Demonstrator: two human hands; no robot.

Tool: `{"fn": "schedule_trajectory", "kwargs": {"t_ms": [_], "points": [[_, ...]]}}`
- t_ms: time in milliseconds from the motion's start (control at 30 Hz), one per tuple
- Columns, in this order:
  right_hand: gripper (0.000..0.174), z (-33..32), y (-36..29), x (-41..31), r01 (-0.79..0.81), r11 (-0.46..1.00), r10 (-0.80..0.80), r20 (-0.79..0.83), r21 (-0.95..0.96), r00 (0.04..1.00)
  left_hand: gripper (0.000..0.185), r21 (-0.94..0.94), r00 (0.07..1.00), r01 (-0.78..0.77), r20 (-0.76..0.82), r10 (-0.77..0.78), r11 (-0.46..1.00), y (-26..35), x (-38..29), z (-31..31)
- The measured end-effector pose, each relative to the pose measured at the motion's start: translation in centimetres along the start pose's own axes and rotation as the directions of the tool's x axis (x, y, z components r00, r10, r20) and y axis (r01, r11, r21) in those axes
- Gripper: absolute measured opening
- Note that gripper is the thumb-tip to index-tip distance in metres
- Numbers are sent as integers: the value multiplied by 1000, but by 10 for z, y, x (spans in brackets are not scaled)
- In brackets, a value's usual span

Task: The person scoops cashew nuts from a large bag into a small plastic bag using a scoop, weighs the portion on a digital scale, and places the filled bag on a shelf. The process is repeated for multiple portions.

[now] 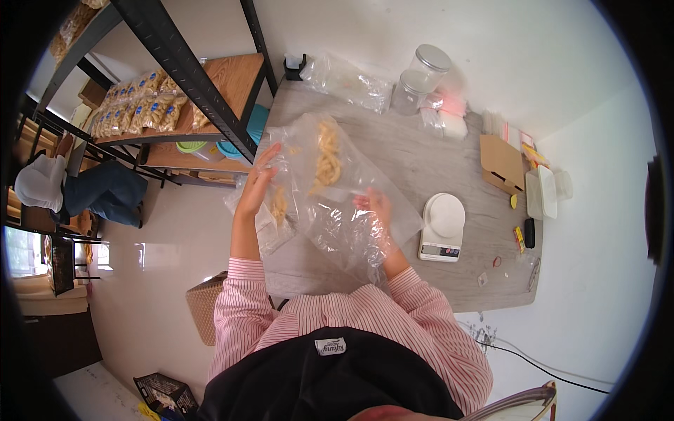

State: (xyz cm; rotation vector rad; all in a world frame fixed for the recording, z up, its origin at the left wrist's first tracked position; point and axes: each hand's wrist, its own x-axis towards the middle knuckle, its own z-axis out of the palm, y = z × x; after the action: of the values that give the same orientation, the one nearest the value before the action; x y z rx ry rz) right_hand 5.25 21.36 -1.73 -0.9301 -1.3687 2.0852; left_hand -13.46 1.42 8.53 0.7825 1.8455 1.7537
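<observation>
A large clear plastic bag [363, 168] is spread over the table before me, with pale yellow ring-shaped snacks [329, 168] in its far part. My left hand [256, 184] is at the left edge of the plastic, thumb apart from the fingers; whether it pinches the film cannot be made out. Through shiny film I see my right hand [376, 210] at the near right part of the bag, fingers bent; its grip is unclear. More snacks [279, 205] lie in clear plastic beside my left hand, near the table's left edge.
On the grey wood-look table [410, 152] stand a white kitchen scale [443, 226], clear jars [421, 71], a cardboard box [500, 163] and stacked empty bags [347, 81]. Left is a black-framed shelf [231, 79] with packed snack bags [142, 102]. A person [100, 184] bends farther left.
</observation>
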Motion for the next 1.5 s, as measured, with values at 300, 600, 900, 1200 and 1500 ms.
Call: {"fn": "schedule_trajectory", "kwargs": {"t_ms": [300, 600, 900, 1200, 1500], "points": [[42, 2, 1, -6, -230, 971, 224, 86, 66, 971, 64, -204, 992, 126, 15, -126, 971, -28, -15, 7], [41, 11, 19, -4, -318, 941, 300, 147, 116, 942, 55, -263, 923, 382, 165, -348, 886, -79, -120, 36], [33, 20, 41, 4, -218, 929, 213, 50, 299, 976, 49, -295, 859, 507, 254, -445, 810, -82, -121, 51], [42, 52, 20, 45, 40, 975, -27, -65, 218, 998, 51, -222, 878, 448, 292, -379, 866, -73, -120, 53], [31, 97, 19, 68, 240, 965, -222, -157, 108, 962, 52, -150, 868, 431, 337, -364, 890, -58, -114, 52]]}}
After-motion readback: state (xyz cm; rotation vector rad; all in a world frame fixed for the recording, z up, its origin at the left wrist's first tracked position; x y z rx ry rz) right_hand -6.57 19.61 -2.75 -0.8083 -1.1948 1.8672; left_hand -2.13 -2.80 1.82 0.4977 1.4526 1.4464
